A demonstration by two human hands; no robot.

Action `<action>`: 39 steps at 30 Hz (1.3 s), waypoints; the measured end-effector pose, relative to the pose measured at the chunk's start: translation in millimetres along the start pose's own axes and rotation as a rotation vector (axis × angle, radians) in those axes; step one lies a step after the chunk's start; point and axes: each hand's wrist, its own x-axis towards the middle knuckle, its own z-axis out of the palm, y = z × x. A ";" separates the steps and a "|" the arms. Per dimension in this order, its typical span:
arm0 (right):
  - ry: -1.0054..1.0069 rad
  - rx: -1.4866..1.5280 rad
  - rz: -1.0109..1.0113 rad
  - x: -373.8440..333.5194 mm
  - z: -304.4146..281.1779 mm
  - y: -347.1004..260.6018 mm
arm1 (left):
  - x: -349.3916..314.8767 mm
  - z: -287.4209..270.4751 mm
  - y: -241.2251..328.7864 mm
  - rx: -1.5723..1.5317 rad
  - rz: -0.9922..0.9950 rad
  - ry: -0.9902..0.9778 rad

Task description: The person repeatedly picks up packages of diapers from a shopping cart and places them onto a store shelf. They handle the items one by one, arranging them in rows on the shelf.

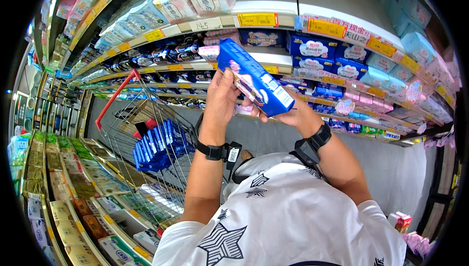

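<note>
Both of my hands hold a long blue package (254, 78) with pink and white printing, tilted in front of the shelves. My left hand (221, 92) grips its lower left side, the thumb pressed on the near face. My right hand (290, 114) supports the lower right end from beneath, and its fingers are partly hidden by the package. Behind the package's upper left end, a small pink and white pack (210, 52) shows; I cannot tell whether it touches the package. Each wrist wears a black strap with a small device.
A metal shopping cart (131, 141) with a red handle stands at my left, holding several blue packs (163, 145) and a cardboard box (146, 114). Shelves of blue, pink and white packs (312, 48) run along the front. A low display of tissue packs (68, 212) lies at the left.
</note>
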 end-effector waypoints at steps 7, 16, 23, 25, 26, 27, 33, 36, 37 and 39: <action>0.180 -0.094 -0.163 -15.1 11.3 -24.6 | 6.7 -2.6 14.3 0.058 0.058 0.238; 0.310 -0.329 -0.253 -25.9 9.5 -33.3 | 2.9 12.1 20.6 0.164 0.071 0.201; 0.264 -0.180 -0.321 -24.1 15.9 -31.9 | -1.8 23.1 23.4 0.127 0.049 0.065; 0.243 -0.173 -0.354 -19.6 15.7 -25.8 | -8.8 35.9 19.7 0.239 0.031 0.030; 0.213 -0.186 -0.334 -19.9 19.1 -25.6 | -10.1 42.5 20.0 0.283 0.062 -0.021; 0.172 -0.233 -0.286 -20.5 19.1 -26.3 | -8.8 43.5 22.4 0.286 0.068 -0.014; 0.278 -0.601 -0.359 -30.8 27.0 -66.0 | 4.9 42.1 83.9 0.465 0.134 -0.101; 0.308 -0.693 -0.490 -29.7 41.1 -91.6 | 14.7 39.3 104.2 0.622 0.076 -0.245; 0.315 -0.705 -0.525 -26.9 41.8 -97.1 | 16.4 42.0 112.1 0.719 0.041 -0.260; 0.382 -0.693 -0.523 -23.7 42.3 -101.6 | 23.7 43.9 117.3 0.834 0.038 -0.309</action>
